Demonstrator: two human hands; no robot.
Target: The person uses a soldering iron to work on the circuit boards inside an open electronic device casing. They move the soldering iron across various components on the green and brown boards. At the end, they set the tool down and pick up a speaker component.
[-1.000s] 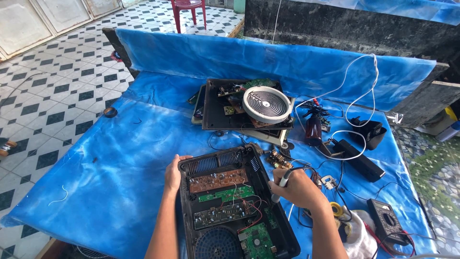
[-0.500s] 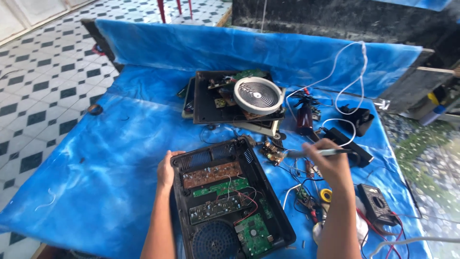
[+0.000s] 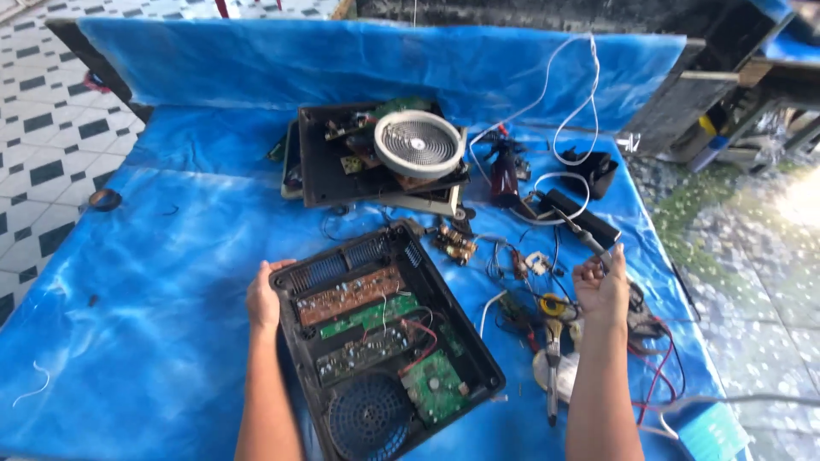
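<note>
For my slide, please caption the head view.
Left hand steadies open black casing; right hand lifts a thin tool.

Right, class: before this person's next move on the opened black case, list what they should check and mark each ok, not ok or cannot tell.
1. Left hand steadies the black case at its left edge: ok.
2. Right hand grips the slim tool in its fingers: ok.
3. Circuit boards in the case exposed, nothing lying over them: ok.
4. Tool tip clear of the loose white cable: cannot tell.
5. Pliers within reach by the right forearm: ok.
6. Case disconnected from power: cannot tell.
</note>
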